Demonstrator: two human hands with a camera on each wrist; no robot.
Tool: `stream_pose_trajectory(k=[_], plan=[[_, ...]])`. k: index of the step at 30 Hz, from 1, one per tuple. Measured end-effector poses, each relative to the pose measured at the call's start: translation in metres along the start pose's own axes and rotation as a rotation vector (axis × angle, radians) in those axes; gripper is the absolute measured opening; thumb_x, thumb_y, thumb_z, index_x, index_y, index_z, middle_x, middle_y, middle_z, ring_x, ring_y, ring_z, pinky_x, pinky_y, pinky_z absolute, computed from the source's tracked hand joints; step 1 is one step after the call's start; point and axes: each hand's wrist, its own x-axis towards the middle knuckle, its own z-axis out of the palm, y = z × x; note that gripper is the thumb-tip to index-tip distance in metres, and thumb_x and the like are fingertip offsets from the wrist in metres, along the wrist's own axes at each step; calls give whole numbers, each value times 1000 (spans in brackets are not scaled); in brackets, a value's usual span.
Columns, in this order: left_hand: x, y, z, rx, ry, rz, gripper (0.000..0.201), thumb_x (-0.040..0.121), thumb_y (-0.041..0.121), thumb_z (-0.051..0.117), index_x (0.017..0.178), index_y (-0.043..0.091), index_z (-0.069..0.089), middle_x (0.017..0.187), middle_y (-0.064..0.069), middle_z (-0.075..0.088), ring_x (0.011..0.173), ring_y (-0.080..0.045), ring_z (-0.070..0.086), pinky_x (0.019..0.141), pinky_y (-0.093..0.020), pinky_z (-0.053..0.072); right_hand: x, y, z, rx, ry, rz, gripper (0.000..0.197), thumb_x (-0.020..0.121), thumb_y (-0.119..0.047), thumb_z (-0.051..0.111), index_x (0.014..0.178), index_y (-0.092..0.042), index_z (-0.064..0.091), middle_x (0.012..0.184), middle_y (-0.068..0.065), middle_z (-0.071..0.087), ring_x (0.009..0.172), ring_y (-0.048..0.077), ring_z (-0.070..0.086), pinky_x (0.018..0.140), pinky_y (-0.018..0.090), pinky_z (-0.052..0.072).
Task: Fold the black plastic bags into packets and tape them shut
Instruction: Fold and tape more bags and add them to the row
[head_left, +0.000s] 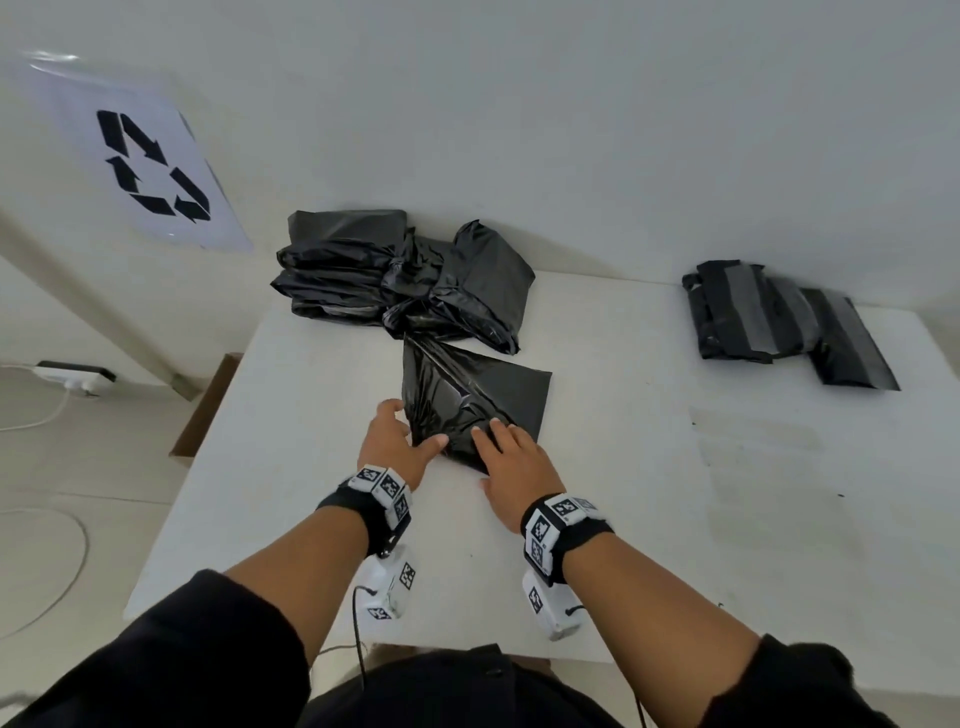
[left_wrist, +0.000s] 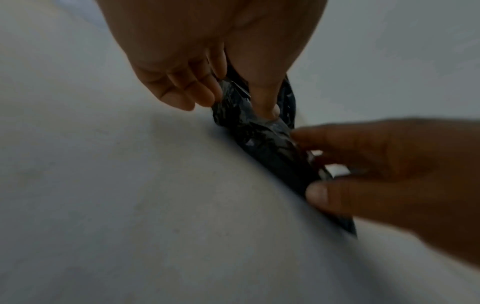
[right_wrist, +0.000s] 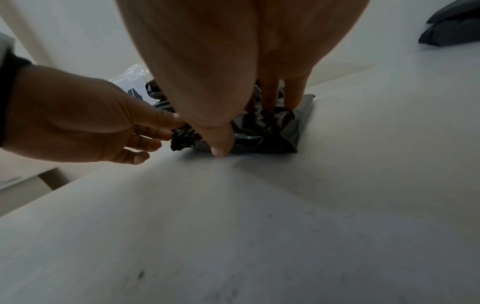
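Note:
A partly folded black bag lies crumpled in the middle of the white table. My left hand holds its near left edge. In the left wrist view the thumb presses on the plastic and the curled fingers sit beside it, pinching a fold. My right hand lies flat on the bag's near right part. Its straight fingers press the bag down, and the thumb touches the near edge.
A pile of loose black bags sits at the back of the table against the wall. Taped packets lie at the back right. Faint clear strips show on the table's right side. A cardboard box stands left of the table.

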Motion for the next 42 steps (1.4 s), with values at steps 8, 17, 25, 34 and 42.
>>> stream_pose_trajectory(k=[8,17,25,34,42], plan=[[2,6,1,-101,47,277,19,86,20,70,102,19,59,103,5,62,93,-12,59,85,-34,51,9,-1,-1,-36,33,-27,73,89,-32,65,151,-24,29,157,12,24,142,34,25,110,47,33],[11,-2,4,-79,47,-7,18,85,22,72,100,15,65,82,2,62,78,-16,60,82,-34,52,11,-1,2,-76,21,-21,65,93,-19,57,151,-27,29,153,8,31,136,32,32,99,45,42],[-1,-6,-1,67,-160,191,59,81,22,76,132,21,46,117,2,63,106,-16,61,94,-32,48,10,1,4,-56,40,-18,63,92,-19,60,149,-28,34,153,10,32,138,33,33,101,47,41],[1,-24,-31,110,-22,185,20,83,12,72,97,25,70,85,8,68,84,-12,63,77,-21,43,3,15,6,-33,71,-102,61,90,-8,56,146,-27,42,151,9,38,135,33,37,101,47,42],[-8,-43,-51,-243,-79,-19,14,76,7,59,84,19,58,77,-3,66,65,-24,55,61,-28,43,-5,20,7,-9,117,-111,66,80,-1,62,140,-24,49,147,11,42,135,35,39,105,50,41]])
